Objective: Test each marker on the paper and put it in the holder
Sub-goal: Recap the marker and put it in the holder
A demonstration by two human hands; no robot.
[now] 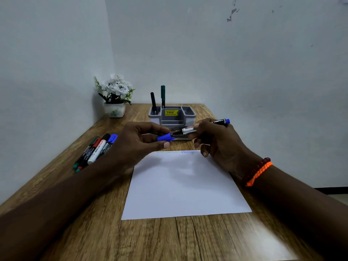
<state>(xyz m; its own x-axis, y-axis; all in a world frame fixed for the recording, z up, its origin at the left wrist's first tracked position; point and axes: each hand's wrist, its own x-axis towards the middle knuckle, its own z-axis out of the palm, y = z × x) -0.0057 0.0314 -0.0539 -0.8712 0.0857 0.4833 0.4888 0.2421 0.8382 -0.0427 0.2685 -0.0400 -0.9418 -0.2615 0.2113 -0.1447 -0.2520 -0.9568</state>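
At the centre of the frame the fingers (165, 145) of the left hand (139, 144) pinch a blue cap (165, 137), thumb below and fingertips above, its open end pointing right. Just to the right, the right hand (218, 144) has its thumb and forefinger clamped on the barrel of a blue marker (202, 126), which lies nearly level, its blue tail end sticking out past the knuckles toward the right. The marker's tip points at the cap; the two look a little apart, though blur makes the tip itself hard to make out. On the right wrist sit a dark red bead bracelet (258, 167) and an orange braided band (259, 174).

Below the hands a white sheet of paper (184, 185) lies flat on the wooden desk (169, 240), with faint zigzag scribbles (190, 152) along its far edge, the right one blue. Behind the hands, in the upper centre, stands a grey holder (188, 117) with a yellow price sticker; a black marker (153, 103) and a green marker (163, 96) stand upright in its left compartment. At centre left a cluster of loose markers (96, 150) lies on the desk, partly behind the left forearm. A white pot of white flowers (115, 95) sits in the upper left corner of the desk, against the wall.
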